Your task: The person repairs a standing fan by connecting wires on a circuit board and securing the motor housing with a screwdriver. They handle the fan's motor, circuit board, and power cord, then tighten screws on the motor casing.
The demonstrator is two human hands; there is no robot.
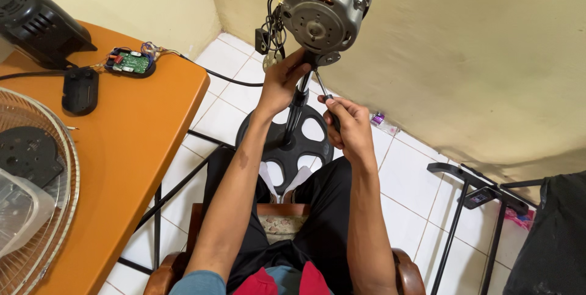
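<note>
A grey metal fan motor (322,9) sits atop a black stand pole (297,109) that rises from a round black base (287,148) on the tiled floor. My left hand (282,78) grips the neck of the stand just under the motor. My right hand (348,123) is closed on the handle of a screwdriver (323,88), whose thin shaft points up toward the bracket below the motor. Black wires and a small switch part (271,32) hang at the motor's left side. I sit on a wooden chair with my legs either side of the base.
An orange table (140,142) at left carries a green circuit board in a black housing (130,63), a black cover piece (80,90), a black fan housing (36,23) and a wire fan grille (43,197). A black metal rack (482,200) stands at right by the wall.
</note>
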